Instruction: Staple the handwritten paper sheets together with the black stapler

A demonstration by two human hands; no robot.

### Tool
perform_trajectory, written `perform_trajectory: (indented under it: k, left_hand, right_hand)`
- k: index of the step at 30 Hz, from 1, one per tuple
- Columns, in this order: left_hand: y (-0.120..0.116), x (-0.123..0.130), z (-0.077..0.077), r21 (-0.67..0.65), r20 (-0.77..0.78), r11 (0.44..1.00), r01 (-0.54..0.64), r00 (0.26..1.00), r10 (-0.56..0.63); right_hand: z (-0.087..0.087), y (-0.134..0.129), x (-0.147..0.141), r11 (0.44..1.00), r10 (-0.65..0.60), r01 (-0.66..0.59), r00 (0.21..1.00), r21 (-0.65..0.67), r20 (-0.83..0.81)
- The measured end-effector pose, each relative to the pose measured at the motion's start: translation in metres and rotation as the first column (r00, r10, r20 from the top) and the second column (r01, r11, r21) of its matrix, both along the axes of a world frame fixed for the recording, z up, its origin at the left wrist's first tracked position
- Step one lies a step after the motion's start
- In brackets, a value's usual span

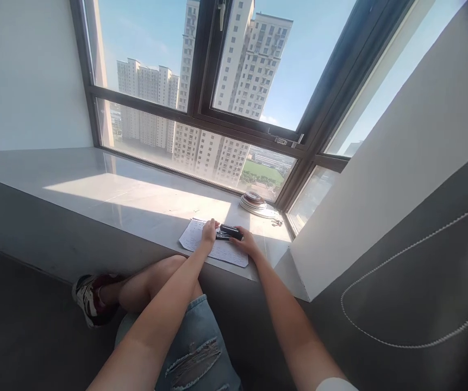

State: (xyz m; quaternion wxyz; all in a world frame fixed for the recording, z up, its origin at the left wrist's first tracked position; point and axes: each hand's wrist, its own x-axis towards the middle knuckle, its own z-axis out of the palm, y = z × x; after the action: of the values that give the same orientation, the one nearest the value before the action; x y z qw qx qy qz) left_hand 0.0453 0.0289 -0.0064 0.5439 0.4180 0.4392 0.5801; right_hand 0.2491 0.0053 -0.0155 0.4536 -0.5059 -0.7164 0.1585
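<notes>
Dark brown frame [136, 102] on the window, pale glossy sill [74, 174] below it, sun patches across the top. Sheets of paper [228, 252] lie on the sill, near edge close to the front lip. Round stack [253, 202] sits by the window corner, behind the hands. Right hand [248, 243] has its fingers clamped on the black stapler [230, 232], which is over the paper. Left hand [209, 232] is curled at the stapler's other end; from where I'm standing, can't tell if its fingertips are pinched together or apart. Small metallic bits [276, 222] beside the stack. Risks: stapler could pinch a fingertip if pressed with the left that close; a forearm brush could drag the sheets off the lip. Writing on the paper, too small to read. No brand legible.
</notes>
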Motion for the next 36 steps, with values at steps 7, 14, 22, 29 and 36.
perform_trajectory:
  k: [7,14,22,29,36]
  left_hand:
    - [0.008,0.003,-0.007,-0.075,0.198,0.996,0.049,0.980,-0.034]
    - [0.008,0.003,0.005,-0.175,0.385,0.969,0.175,0.918,-0.096]
    - [0.008,0.007,0.003,-0.218,0.351,0.966,0.138,0.935,-0.054]
    - [0.000,-0.003,0.002,-0.108,0.239,0.990,-0.095,0.964,0.118]
    - [-0.010,-0.010,0.014,0.061,0.096,0.978,-0.202,0.976,0.196]
  right_hand:
    - [-0.005,-0.008,0.003,0.965,-0.172,0.125,0.965,0.229,0.198]
    - [-0.008,-0.018,-0.008,0.888,-0.266,0.081,0.893,0.452,0.364]
    - [-0.009,-0.021,-0.016,0.870,-0.241,-0.027,0.848,0.493,0.471]
    - [-0.001,-0.017,-0.013,0.863,-0.343,0.201,0.906,0.463,0.246]
    - [0.001,-0.009,-0.005,0.925,-0.332,0.290,0.931,0.244,0.151]
